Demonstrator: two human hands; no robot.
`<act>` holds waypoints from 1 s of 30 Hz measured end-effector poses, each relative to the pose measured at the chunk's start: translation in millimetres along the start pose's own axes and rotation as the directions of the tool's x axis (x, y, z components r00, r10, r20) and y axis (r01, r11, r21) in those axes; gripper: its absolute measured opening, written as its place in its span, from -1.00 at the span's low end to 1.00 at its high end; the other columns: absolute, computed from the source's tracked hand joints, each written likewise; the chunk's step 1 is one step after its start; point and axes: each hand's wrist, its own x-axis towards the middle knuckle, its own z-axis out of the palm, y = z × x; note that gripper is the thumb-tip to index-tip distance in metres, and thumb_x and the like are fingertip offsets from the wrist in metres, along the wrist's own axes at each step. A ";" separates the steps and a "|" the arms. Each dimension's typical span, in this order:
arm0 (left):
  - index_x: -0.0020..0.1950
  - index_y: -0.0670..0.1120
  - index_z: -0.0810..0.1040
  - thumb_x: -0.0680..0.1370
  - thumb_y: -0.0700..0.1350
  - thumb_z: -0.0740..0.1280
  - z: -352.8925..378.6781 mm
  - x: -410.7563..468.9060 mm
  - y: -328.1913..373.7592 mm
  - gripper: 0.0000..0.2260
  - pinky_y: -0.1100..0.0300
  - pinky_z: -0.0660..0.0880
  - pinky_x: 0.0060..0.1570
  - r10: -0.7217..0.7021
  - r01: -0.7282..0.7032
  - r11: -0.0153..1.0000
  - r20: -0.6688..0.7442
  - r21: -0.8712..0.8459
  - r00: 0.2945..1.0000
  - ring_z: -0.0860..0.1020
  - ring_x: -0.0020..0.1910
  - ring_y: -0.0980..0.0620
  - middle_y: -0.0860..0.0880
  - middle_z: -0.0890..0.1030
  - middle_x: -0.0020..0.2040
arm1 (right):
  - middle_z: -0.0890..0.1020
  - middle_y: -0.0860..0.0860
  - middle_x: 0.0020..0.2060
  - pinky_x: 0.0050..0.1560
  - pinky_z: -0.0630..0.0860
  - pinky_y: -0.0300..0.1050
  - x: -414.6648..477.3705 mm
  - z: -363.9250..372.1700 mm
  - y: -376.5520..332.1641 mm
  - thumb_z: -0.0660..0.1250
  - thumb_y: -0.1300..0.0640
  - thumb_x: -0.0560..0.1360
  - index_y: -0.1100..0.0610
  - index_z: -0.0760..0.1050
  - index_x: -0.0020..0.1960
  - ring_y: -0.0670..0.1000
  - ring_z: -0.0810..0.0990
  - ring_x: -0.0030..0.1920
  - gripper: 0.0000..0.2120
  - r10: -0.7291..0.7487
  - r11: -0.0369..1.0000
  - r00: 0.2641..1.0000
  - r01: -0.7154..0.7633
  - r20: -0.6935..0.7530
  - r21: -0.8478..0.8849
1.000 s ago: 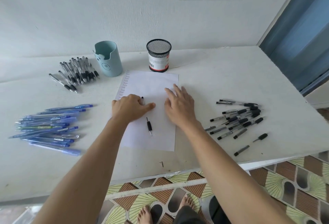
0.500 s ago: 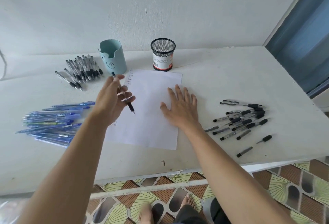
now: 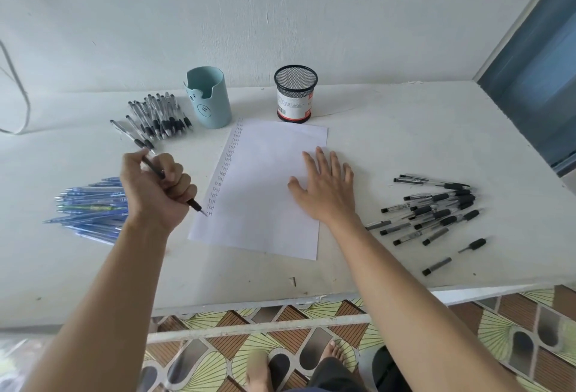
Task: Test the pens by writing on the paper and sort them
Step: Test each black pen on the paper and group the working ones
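Risk: with the pen [image 3: 194, 204] tip at the paper's [image 3: 265, 198] left edge, just below the column of test words, a stroke could run off onto the worktop [image 3: 389, 142]. The left grip [image 3: 156, 186] was fisted round the pen, knuckles up. To its right, the right grip [image 3: 324, 186] lay flat on the paper with fingers spread; if it lifted, the sheet might slide. Beyond the left grip lay a pen heap [image 3: 156, 117].

The left hand [image 3: 156, 187] grips a pen [image 3: 174, 186] (tip at the paper [image 3: 268, 198]); the right hand [image 3: 324, 187] presses the sheet flat.
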 end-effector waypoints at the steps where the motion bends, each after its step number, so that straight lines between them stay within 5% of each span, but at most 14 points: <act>1: -0.49 -0.08 0.26 0.32 0.14 0.25 -1.2 -1.9 -0.7 -0.65 0.22 -0.04 -0.46 0.012 -0.012 1.000 -0.015 -0.020 1.000 0.00 -0.54 0.05 0.02 0.09 -0.52 | -0.09 -0.01 0.63 0.55 -0.20 0.18 0.0 0.1 0.0 -0.02 -0.26 0.60 -0.05 -0.04 0.63 0.10 -0.18 0.61 -0.35 -0.001 1.000 1.000 0.001 -0.002 -0.002; 5: -0.20 -0.03 0.54 0.46 0.25 0.28 -7.9 -3.8 -7.6 -0.66 0.23 0.03 -0.50 0.065 -0.065 0.996 -0.001 -0.068 0.998 0.13 -0.53 0.11 0.06 0.35 -0.40 | -0.09 -0.01 0.63 0.55 -0.19 0.18 0.4 0.5 0.2 -0.02 -0.26 0.60 -0.06 -0.04 0.62 0.10 -0.17 0.61 -0.34 0.002 1.000 1.000 -0.002 -0.001 -0.003; 7: 0.13 -0.01 0.60 0.60 -0.06 0.31 -12.3 -1.5 -11.7 -0.86 0.33 0.15 -0.51 0.133 -0.133 0.991 -0.017 -0.023 0.991 0.28 -0.50 0.18 0.06 0.52 -0.23 | -0.08 -0.01 0.63 0.55 -0.19 0.17 0.3 0.8 0.1 -0.02 -0.26 0.60 -0.06 -0.03 0.62 0.10 -0.16 0.61 -0.34 0.003 1.000 1.000 -0.003 -0.006 -0.003; 9: 0.33 -0.05 0.56 0.63 -0.28 0.20 -15.5 0.0 -17.6 -0.68 0.37 0.39 -0.32 0.128 -0.130 0.990 -0.036 -0.061 0.991 0.53 -0.29 0.15 -0.01 0.59 -0.03 | -0.08 -0.02 0.63 0.55 -0.18 0.17 0.2 0.6 0.0 -0.01 -0.26 0.60 -0.06 -0.03 0.62 0.09 -0.16 0.61 -0.35 0.004 1.000 1.000 -0.004 -0.008 -0.004; 11: 0.41 -0.03 0.52 0.65 -0.11 0.17 -20.7 -0.4 -23.0 -0.65 0.22 0.49 -0.03 0.068 -0.070 0.991 -0.019 -0.112 0.997 0.62 -0.02 0.01 -0.06 0.59 0.11 | -0.08 -0.02 0.63 0.55 -0.18 0.17 0.1 0.3 0.0 -0.01 -0.26 0.60 -0.06 -0.02 0.62 0.09 -0.16 0.61 -0.35 0.004 1.000 1.000 -0.004 -0.010 -0.005; 13: 0.35 -0.08 0.54 0.64 0.16 0.11 -23.8 -1.5 -26.7 -0.54 0.15 0.47 -0.09 0.023 -0.022 0.999 0.031 -0.045 0.999 0.59 -0.10 -0.04 -0.09 0.60 0.00 | -0.08 -0.02 0.63 0.55 -0.18 0.17 -0.1 0.3 0.1 -0.01 -0.26 0.60 -0.06 -0.02 0.62 0.09 -0.16 0.61 -0.35 0.006 1.000 1.000 -0.006 -0.011 -0.004; 15: 0.15 -0.21 0.59 0.68 0.22 -0.01 -21.5 -1.2 -28.2 -0.42 0.18 0.53 -0.22 0.046 -0.050 0.992 0.044 0.112 0.998 0.59 -0.26 -0.04 -0.13 0.62 -0.16 | -0.08 -0.03 0.63 0.55 -0.18 0.16 0.2 0.6 0.4 -0.01 -0.26 0.60 -0.07 -0.02 0.62 0.09 -0.16 0.61 -0.35 0.008 1.000 1.000 -0.008 -0.009 -0.004; 18: -0.10 -0.27 0.58 0.70 -0.03 0.20 -17.4 -1.1 -28.3 -0.64 0.16 0.63 -0.17 0.160 -0.144 0.933 -0.022 0.330 0.987 0.65 -0.30 -0.04 -0.11 0.66 -0.24 | -0.08 -0.03 0.63 0.55 -0.19 0.16 0.1 0.8 0.2 -0.01 -0.26 0.60 -0.07 -0.03 0.62 0.08 -0.16 0.61 -0.35 0.010 1.000 1.000 -0.010 -0.009 -0.011; 21: -0.16 -0.22 0.56 0.51 -0.25 0.48 -20.4 -1.8 -29.9 -0.87 0.14 0.61 -0.20 0.260 -0.227 0.746 0.040 0.626 0.965 0.61 -0.36 0.02 0.01 0.65 -0.28 | -0.06 -0.03 0.63 0.55 -0.18 0.16 0.3 1.2 0.4 0.00 -0.26 0.60 -0.07 -0.01 0.62 0.08 -0.15 0.61 -0.35 0.010 1.000 1.000 -0.011 -0.018 -0.009; 24: -0.30 -0.13 0.46 0.45 -0.30 0.47 -20.0 -7.0 -33.2 -0.77 0.20 0.42 -0.50 0.314 -0.239 0.575 0.059 0.783 0.948 0.46 -0.55 0.01 -0.13 0.60 -0.39 | -0.04 -0.03 0.63 0.55 -0.17 0.17 0.1 1.7 0.4 0.01 -0.26 0.60 -0.07 0.01 0.61 0.09 -0.13 0.61 -0.36 0.007 1.000 1.000 -0.007 -0.029 -0.002; 27: -0.37 -0.16 0.30 0.29 -0.25 0.34 -21.2 -9.2 -36.7 -0.80 0.16 0.27 -0.42 0.383 -0.213 0.469 0.020 0.857 0.924 0.33 -0.47 -0.02 -0.21 0.40 -0.49 | -0.05 -0.03 0.63 0.55 -0.17 0.16 0.3 1.7 0.9 0.01 -0.26 0.60 -0.07 0.00 0.61 0.09 -0.14 0.61 -0.36 0.009 1.000 1.000 -0.009 -0.029 -0.002; 30: -0.40 -0.16 0.23 0.28 -0.32 0.33 -19.7 -12.6 -36.6 -0.74 0.13 0.19 -0.41 0.418 -0.195 0.373 0.023 0.907 0.908 0.24 -0.41 -0.02 -0.03 0.25 -0.48 | -0.05 -0.03 0.63 0.54 -0.17 0.16 0.3 2.1 1.4 0.00 -0.26 0.60 -0.07 0.00 0.62 0.08 -0.14 0.61 -0.36 0.010 1.000 1.000 -0.010 -0.027 -0.001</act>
